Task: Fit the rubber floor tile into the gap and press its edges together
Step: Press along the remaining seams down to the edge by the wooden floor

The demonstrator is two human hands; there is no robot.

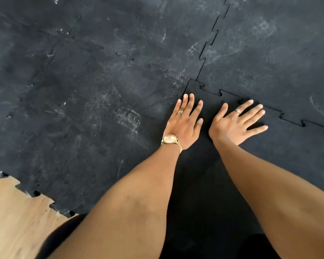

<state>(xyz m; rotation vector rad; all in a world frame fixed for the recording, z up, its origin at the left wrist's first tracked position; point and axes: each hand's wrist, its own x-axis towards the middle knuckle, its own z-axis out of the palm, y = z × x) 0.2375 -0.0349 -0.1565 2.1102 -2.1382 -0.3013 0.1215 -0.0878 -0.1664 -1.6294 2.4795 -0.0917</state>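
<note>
A: What's the floor like?
B: Scuffed black mats point(105, 86) locked together by jigsaw seams, with bare wood floor point(9, 212) past the near left edge.
A: And the tile?
B: The tile point(281, 146) is darker and cleaner, lying in the gap at the near right, its far corner tucked into the joint where the seams meet.
A: The hands?
B: Left hand point(184, 122) and right hand point(236, 124) lie flat on it near that corner, fingers spread, gripping nothing. A watch point(170, 139) is on the left wrist.

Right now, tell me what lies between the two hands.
Only a narrow strip of bare black rubber tile lies between the left hand and right hand, in the head view.
</note>
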